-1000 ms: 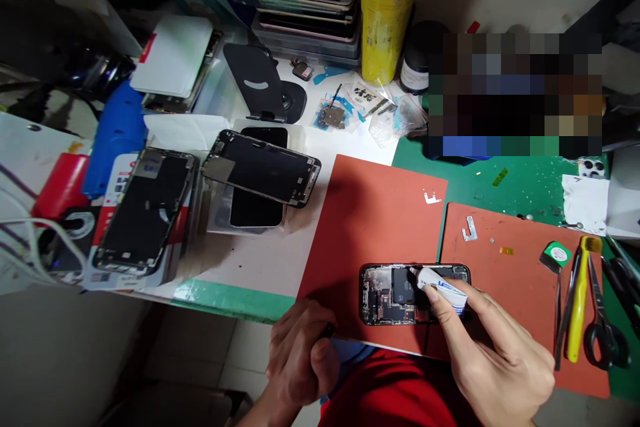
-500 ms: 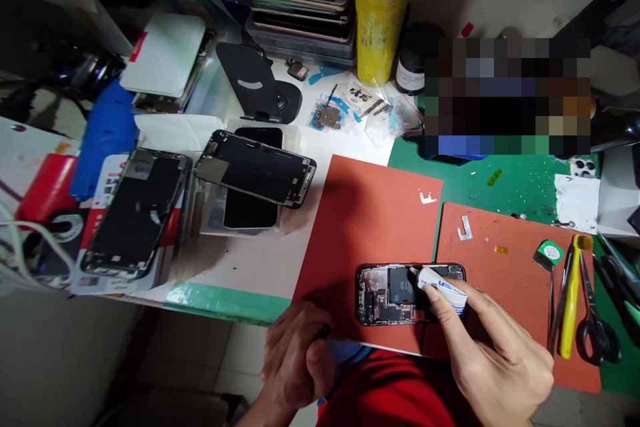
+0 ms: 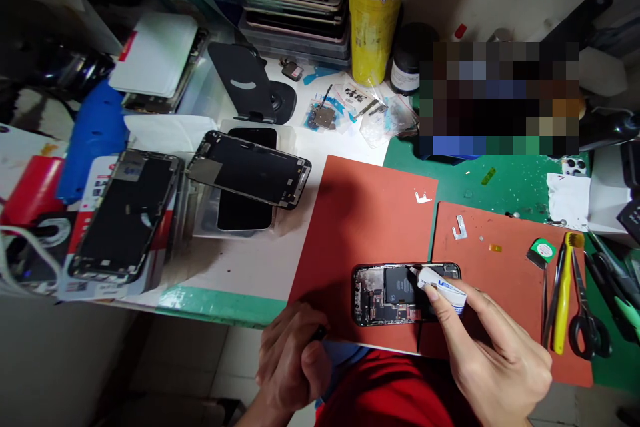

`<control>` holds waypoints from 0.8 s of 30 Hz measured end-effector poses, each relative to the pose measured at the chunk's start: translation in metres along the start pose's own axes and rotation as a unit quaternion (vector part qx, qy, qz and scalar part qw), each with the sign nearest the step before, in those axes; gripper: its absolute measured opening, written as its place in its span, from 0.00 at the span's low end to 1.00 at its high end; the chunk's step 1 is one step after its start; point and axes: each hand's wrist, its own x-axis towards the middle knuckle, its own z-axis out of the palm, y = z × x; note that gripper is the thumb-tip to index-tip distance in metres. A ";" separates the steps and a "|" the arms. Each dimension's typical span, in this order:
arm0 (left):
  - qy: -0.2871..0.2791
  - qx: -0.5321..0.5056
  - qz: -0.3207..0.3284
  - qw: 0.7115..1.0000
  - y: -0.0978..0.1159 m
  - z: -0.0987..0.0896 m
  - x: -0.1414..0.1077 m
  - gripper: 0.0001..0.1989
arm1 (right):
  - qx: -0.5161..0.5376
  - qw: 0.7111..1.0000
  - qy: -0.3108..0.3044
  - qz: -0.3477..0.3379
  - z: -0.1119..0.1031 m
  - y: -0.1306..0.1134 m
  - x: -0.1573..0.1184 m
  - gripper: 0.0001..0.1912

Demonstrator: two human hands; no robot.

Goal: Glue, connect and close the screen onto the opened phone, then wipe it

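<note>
An opened phone lies on the orange mat, its battery and circuit boards exposed. My right hand is closed on a small white glue tube with blue lettering, pinched between thumb and fingers. The tube's nozzle points left, at the phone's far long edge, above the battery. I cannot tell whether the tip touches the frame. At the mat's near left corner, my left hand is curled closed around a small black piece, possibly a cap; most of it is hidden by the fingers.
Two orange mats lie side by side. Right of the phone are small metal brackets, a yellow brush, tweezers and scissors. Detached phone screens and a black phone stand occupy the left. A yellow can stands behind.
The tube's nozzle has crept slightly right along the phone's far edge. The whole scene has shifted a little left in view. My left hand keeps its grip.
</note>
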 end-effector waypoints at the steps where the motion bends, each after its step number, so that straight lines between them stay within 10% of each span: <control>1: 0.002 -0.001 0.000 1.000 -0.001 0.000 -0.001 0.18 | 0.000 1.000 -0.002 0.000 0.000 0.000 0.000 0.10; 24: 0.037 0.002 0.012 0.999 -0.002 0.005 -0.001 0.17 | -0.006 1.000 0.015 -0.003 -0.002 0.007 0.000 0.12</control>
